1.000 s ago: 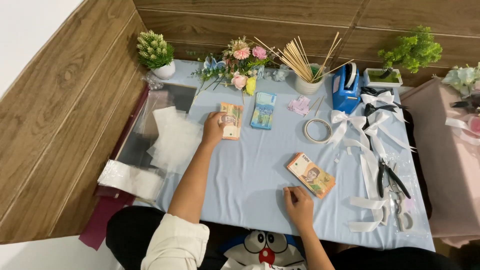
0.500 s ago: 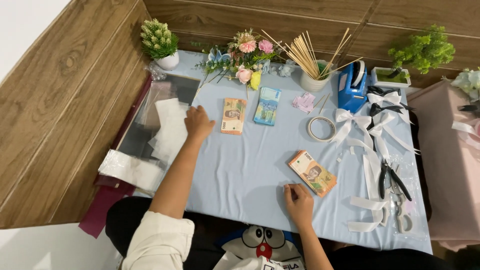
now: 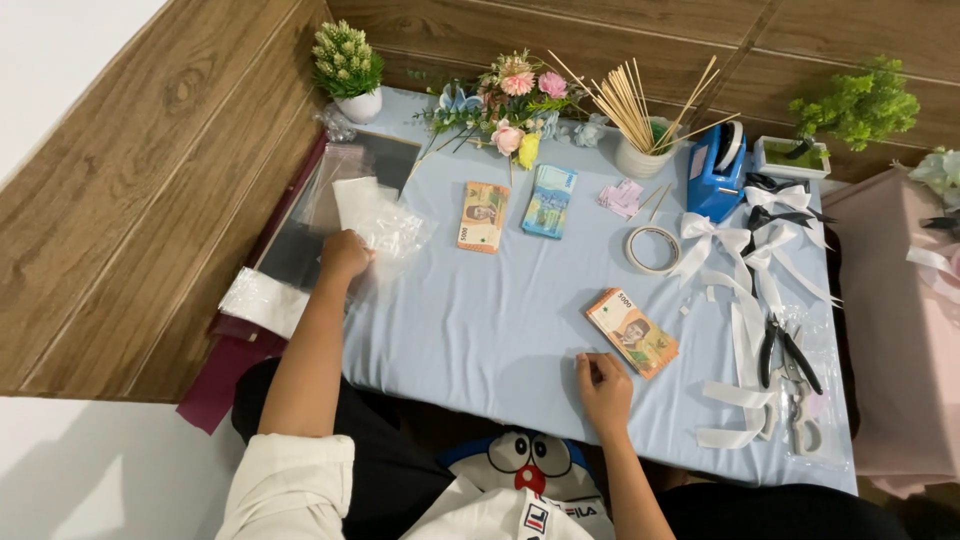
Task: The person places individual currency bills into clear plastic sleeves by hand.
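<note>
Clear plastic wrap sheets (image 3: 385,222) at left edge of blue-clothed worktop (image 3: 480,320), partly over dark tray. Left hand (image 3: 345,255) on wrap's lower corner, fingers curled on it; grip itself not visible, cannot tell if pinched. Right hand (image 3: 603,380) rests on cloth at near edge, fingers loosely bent, holding nothing, just beside orange banknote stack (image 3: 632,332). Two more note stacks (image 3: 516,208) mid-worktop. Tape roll (image 3: 653,248), white ribbon bows (image 3: 745,250), pliers (image 3: 785,350) right.
</note>
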